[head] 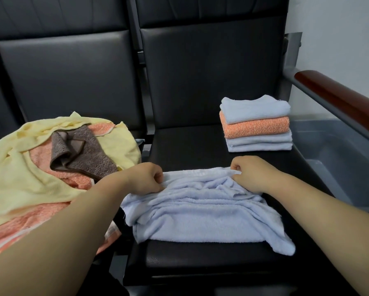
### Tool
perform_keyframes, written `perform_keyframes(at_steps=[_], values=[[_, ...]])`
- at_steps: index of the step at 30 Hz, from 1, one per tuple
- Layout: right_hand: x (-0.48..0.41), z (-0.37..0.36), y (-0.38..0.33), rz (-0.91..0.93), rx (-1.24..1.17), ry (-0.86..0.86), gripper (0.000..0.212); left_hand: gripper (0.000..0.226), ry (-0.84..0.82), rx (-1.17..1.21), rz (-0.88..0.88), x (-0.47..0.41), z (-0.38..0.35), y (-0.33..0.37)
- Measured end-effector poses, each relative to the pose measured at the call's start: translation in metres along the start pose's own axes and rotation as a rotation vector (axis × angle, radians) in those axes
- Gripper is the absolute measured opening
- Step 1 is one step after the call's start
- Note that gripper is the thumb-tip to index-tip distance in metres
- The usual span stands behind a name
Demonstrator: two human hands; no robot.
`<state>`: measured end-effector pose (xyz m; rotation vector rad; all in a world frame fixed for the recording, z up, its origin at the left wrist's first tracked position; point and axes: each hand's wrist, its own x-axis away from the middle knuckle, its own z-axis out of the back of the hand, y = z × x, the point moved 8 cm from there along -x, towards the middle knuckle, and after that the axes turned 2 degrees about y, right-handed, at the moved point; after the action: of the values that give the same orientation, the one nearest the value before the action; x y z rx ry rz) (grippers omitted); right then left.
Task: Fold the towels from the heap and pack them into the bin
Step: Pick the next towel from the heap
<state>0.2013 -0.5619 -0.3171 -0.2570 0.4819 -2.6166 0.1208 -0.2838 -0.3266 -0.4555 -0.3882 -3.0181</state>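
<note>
Blue towel (200,212): rumpled, partly gathered, lying across the front of the right-hand black seat (190,144), at 6 o'clock from frame centre. One loose corner trailing toward 4 o'clock, close to the cushion's front edge.

Left hand (146,178): at the towel's far-left corner, roughly 10 o'clock of the towel. Fingers curled, pinching the cloth edge.

Right hand (248,174): at the far-right corner, roughly 1 o'clock of the towel. Fingers curled under, gripping a bunched fold of the same towel; fingertips mostly hidden in the cloth. Bare forearms reaching in from 7 and 5 o'clock.

Heap (51,184): on the neighbouring seat, 9 o'clock of the blue towel, touching or nearly touching its left edge. Yellow towel (14,180) draped loosely over most of it; orange towel (40,153) showing through beneath; brown towel (87,154) crumpled on top, toward 1 o'clock of the heap. Left forearm crossing above the heap's near side.

Folded stack (257,124): same seat, back right, 1 o'clock of the blue towel, apart from the right hand. Pale blue on top, orange below, pale blue layers at the bottom. Squared and level.

Bin (339,150): grey, just beyond the seat's right edge, 3 o'clock of frame, below the armrest (339,99). Only part of the inside in view.

Armrest: reddish-brown pad on a grey metal frame, 2 o'clock.
</note>
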Motion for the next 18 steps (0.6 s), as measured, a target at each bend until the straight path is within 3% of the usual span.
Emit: perform_keyframes(at_steps=[8, 12, 18], values=[[-0.005, 0.000, 0.017, -0.113, 0.066, -0.014, 0.026, 0.005, 0.005, -0.014, 0.036, 0.001, 0.003, -0.008], [-0.005, 0.002, 0.014, -0.081, 0.065, 0.009, 0.017, 0.009, -0.007, 0.022, 0.072, -0.001, 0.000, -0.014], [-0.008, 0.000, 0.008, -0.017, 0.026, 0.002, 0.008, 0.009, 0.178, 0.279, 0.173, -0.001, 0.011, -0.030]])
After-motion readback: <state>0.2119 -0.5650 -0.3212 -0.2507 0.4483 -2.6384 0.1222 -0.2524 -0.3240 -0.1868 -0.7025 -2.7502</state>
